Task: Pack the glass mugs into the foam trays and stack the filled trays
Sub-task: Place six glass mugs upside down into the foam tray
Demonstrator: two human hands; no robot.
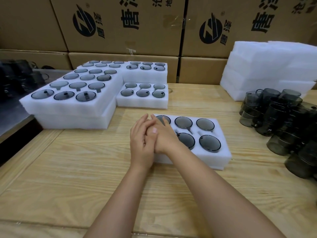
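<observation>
The near tray [221,133] sits on the wooden table [85,169] just right of center, and it looks full: five smoky grey mugs [183,122] show in a two-by-three grid, and the sixth pocket at the tray's 9 o'clock side is hidden behind the hands, so can't confirm that one. The mugs sit sunk in the white foam with only round dark tops showing, each with a little handle slot cut beside it.

Both hands are pressed together right over the tray's left edge. The left hand [141,145] and right hand [163,136] have fingers laced or overlapped, loosely closed on each other, and neither is holding a mug or a tray.

At 11 o'clock there's a big block of filled trays [68,109], stacked at least two high, with eighteen mugs visible on the top level. At 12 o'clock there are two more filled ones, six mugs each: a low single tray [142,100] in front and a taller stack [145,76] behind it.

At 2 o'clock a tall pile of empty foam [267,69] stands against the cardboard boxes [120,26]. At 3 o'clock loose mugs [281,121] lie heaped on their sides, dark see-through glass, too jumbled to count. More dark glassware [18,78] sits at 10 o'clock, blurry.
</observation>
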